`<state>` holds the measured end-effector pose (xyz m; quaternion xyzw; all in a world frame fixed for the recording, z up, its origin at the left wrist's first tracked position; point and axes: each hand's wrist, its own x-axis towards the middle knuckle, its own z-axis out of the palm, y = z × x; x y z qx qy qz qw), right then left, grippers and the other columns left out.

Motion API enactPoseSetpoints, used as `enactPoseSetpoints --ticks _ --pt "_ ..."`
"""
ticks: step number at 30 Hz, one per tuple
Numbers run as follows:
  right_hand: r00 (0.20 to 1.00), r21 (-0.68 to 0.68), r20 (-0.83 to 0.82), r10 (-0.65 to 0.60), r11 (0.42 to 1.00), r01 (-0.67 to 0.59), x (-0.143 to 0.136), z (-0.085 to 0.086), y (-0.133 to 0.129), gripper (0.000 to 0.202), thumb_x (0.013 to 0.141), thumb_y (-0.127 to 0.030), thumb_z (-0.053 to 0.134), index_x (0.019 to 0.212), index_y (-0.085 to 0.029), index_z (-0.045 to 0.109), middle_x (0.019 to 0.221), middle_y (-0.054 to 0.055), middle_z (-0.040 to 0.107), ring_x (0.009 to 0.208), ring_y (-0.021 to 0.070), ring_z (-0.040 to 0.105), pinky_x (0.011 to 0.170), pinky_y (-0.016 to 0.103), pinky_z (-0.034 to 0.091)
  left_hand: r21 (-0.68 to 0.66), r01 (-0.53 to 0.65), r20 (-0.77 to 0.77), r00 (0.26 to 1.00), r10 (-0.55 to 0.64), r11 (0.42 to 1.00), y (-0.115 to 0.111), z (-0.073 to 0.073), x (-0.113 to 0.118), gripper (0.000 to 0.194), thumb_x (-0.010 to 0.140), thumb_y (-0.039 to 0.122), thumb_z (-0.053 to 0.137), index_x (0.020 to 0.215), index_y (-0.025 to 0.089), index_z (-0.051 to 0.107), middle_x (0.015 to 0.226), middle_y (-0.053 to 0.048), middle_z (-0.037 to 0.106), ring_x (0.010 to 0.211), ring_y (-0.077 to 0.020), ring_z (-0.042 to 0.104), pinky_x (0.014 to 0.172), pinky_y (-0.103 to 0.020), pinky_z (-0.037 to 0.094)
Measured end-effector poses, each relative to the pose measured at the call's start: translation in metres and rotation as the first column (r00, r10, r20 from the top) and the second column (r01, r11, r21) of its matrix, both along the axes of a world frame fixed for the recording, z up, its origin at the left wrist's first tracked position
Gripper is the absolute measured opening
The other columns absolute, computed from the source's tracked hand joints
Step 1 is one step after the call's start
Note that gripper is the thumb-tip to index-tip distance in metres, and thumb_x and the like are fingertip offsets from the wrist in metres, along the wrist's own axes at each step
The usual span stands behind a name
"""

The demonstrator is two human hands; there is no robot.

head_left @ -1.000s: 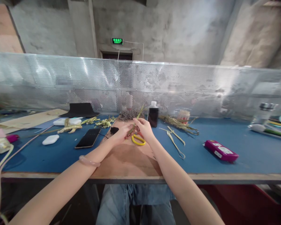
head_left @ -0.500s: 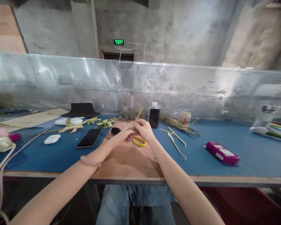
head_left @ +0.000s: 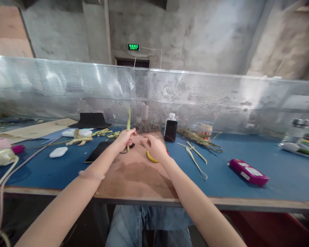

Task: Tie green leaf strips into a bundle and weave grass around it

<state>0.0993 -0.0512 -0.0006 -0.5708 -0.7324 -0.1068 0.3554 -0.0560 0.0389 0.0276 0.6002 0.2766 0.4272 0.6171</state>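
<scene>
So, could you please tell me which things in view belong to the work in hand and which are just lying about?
Likely part of the work:
pale green strip in the left hand
loose pale strips on the blue table
wooden board

Probably just lying about:
dark phone
white case
purple packet

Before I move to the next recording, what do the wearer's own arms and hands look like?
Both the left hand and right hand are ungloved, and no sleeves show on the forearms. A smooth, rounded, pale pinkish bangle circles the left arm near the wrist; the right has none.
</scene>
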Motion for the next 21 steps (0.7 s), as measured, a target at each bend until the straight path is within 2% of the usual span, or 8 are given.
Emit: enactPoseSetpoints --ticks 3,5,8,11,14,16,18,21 --pt "0.986 -0.066 0.168 0.016 0.998 -0.005 -0.005 -0.002 0.004 0.028 0.094 -0.028 0.038 0.115 -0.019 0.054 0.103 0.009 0.066 0.085 0.0193 0.063 0.073 0.028 0.043 -0.058 -0.056 0.068 0.996 0.06 0.997 0.021 0.016 -0.031 0.028 0.086 0.029 0.047 0.06 0.017 0.044 0.034 0.012 0.019 0.027 -0.0029 0.011 0.031 -0.016 0.009" --pt "0.952 -0.131 0.296 0.074 0.991 -0.036 -0.015 -0.004 0.01 0.022 0.089 -0.019 0.045 0.104 -0.017 0.061 0.099 0.011 0.067 0.085 0.0211 0.064 0.074 0.029 0.045 -0.096 -0.091 0.092 0.991 0.1 0.991 0.032 0.018 -0.047 0.029 0.087 0.027 0.045 0.06 0.017 0.042 0.034 0.012 0.019 0.027 -0.0032 0.012 0.03 -0.016 0.01" --pt "0.877 -0.223 0.446 0.179 0.971 -0.084 -0.041 -0.007 0.024 0.018 0.083 -0.01 0.049 0.087 -0.013 0.066 0.083 0.013 0.069 0.081 0.0233 0.065 0.075 0.032 0.047 -0.138 -0.15 0.106 0.981 0.165 0.979 0.044 0.01 -0.061 0.032 0.09 0.026 0.041 0.059 0.017 0.039 0.035 0.013 0.016 0.027 -0.0031 0.011 0.029 -0.016 0.01" --pt "0.827 -0.251 0.506 0.244 0.959 -0.129 -0.066 -0.011 0.038 0.025 0.086 -0.007 0.042 0.088 -0.009 0.067 0.089 0.019 0.068 0.09 0.0249 0.064 0.078 0.035 0.048 -0.172 -0.186 0.085 0.975 0.203 0.967 0.053 0.0 -0.064 0.033 0.093 0.029 0.041 0.063 0.015 0.044 0.041 0.012 0.023 0.03 -0.0021 0.014 0.03 -0.016 0.014" --pt "0.83 -0.262 0.483 0.28 0.95 -0.168 -0.081 -0.014 0.049 0.022 0.084 -0.007 0.045 0.085 -0.007 0.067 0.09 0.021 0.068 0.096 0.0258 0.062 0.083 0.036 0.047 -0.195 -0.195 0.052 0.977 0.208 0.961 0.057 -0.005 -0.064 0.025 0.091 0.034 0.048 0.08 0.012 0.054 0.057 0.007 0.045 0.038 -0.0022 0.034 0.035 -0.015 0.03" --pt "0.86 -0.261 0.425 0.283 0.948 -0.183 -0.083 -0.016 0.054 0.018 0.082 -0.008 0.048 0.083 -0.008 0.066 0.087 0.019 0.068 0.095 0.0255 0.063 0.084 0.035 0.047 -0.199 -0.195 0.035 0.978 0.206 0.96 0.057 -0.006 -0.064 0.024 0.09 0.034 0.049 0.088 0.011 0.056 0.066 0.004 0.052 0.045 -0.0036 0.043 0.039 -0.016 0.037" --pt "0.903 -0.246 0.34 0.262 0.952 -0.183 -0.079 -0.017 0.057 0.016 0.081 -0.009 0.05 0.085 -0.01 0.065 0.086 0.017 0.069 0.092 0.025 0.064 0.082 0.035 0.048 -0.198 -0.188 0.018 0.981 0.195 0.962 0.055 -0.006 -0.064 0.024 0.09 0.034 0.049 0.087 0.012 0.056 0.065 0.004 0.051 0.043 -0.0032 0.041 0.038 -0.016 0.035" --pt "0.97 -0.2 0.148 0.195 0.966 -0.164 -0.066 -0.016 0.06 0.015 0.083 -0.013 0.048 0.088 -0.013 0.061 0.086 0.015 0.068 0.084 0.023 0.066 0.075 0.033 0.05 -0.192 -0.151 -0.019 0.988 0.15 0.97 0.048 -0.005 -0.063 0.026 0.091 0.031 0.046 0.075 0.012 0.053 0.048 0.009 0.035 0.033 -0.0016 0.023 0.032 -0.015 0.02"
